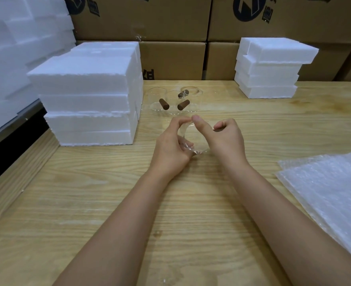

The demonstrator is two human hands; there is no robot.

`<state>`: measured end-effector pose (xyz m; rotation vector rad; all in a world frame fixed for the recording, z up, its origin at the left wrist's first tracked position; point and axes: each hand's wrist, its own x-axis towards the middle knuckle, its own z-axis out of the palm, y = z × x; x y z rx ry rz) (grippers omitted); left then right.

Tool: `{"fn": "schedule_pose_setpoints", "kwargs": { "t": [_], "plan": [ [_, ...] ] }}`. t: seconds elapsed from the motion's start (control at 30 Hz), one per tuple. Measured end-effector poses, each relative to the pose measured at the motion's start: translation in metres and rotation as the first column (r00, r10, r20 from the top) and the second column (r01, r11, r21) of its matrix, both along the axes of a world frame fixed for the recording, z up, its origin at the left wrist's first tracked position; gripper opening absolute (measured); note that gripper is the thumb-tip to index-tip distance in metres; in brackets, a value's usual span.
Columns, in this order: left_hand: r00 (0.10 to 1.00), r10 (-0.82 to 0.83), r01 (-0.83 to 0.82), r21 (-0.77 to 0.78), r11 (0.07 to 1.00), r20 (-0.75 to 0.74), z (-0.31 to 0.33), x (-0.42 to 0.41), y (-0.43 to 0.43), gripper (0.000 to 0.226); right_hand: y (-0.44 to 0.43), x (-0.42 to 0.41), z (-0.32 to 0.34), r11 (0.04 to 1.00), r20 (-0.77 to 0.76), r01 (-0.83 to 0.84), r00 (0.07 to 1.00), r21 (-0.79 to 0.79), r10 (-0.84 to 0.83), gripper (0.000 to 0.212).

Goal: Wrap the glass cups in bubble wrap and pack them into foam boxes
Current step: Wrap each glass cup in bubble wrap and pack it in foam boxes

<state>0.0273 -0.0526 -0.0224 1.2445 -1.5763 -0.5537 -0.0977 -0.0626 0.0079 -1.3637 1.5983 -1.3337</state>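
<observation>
Glass cup, clear and round (193,139), is at mid-table. The left hand (170,145) curls round its side and the right hand (226,139) pinches its rim. Open pale wooden table (108,203) lies nearer — stacked white foam boxes (87,100) left, clear bubble wrap sheets (331,193) at the right edge.

the bench (100,203) is pale yellowish wood with wavy brown grain. the foam boxes (87,100) are plain white. the glass cup (191,139) is clear; the other cups (155,96) are clear with dark brown handles (163,104). the bubble wrap (331,193) is cloudy white, dotted with small bubbles. the cardboard boxes (170,60) are brown with black print.
</observation>
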Motion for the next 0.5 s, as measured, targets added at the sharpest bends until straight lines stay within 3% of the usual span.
{"fn": "schedule_pose_setpoints", "kwargs": {
  "t": [0.27, 0.5],
  "plan": [
    [0.999, 0.033, -0.033, -0.009, 0.999, -0.025, -0.002, 0.002, -0.001, 0.063, 0.004, 0.001, 0.005, 0.973, -0.271, -0.179, 0.939, 0.144, 0.212, 0.079],
    [0.994, -0.006, 0.008, 0.021, 1.0, -0.113, 0.0, 0.005, -0.001, 0.066, 0.002, -0.019, 0.015, 0.912, -0.34, -0.377, 0.846, 0.161, 0.41, 0.06]
  ]
}}
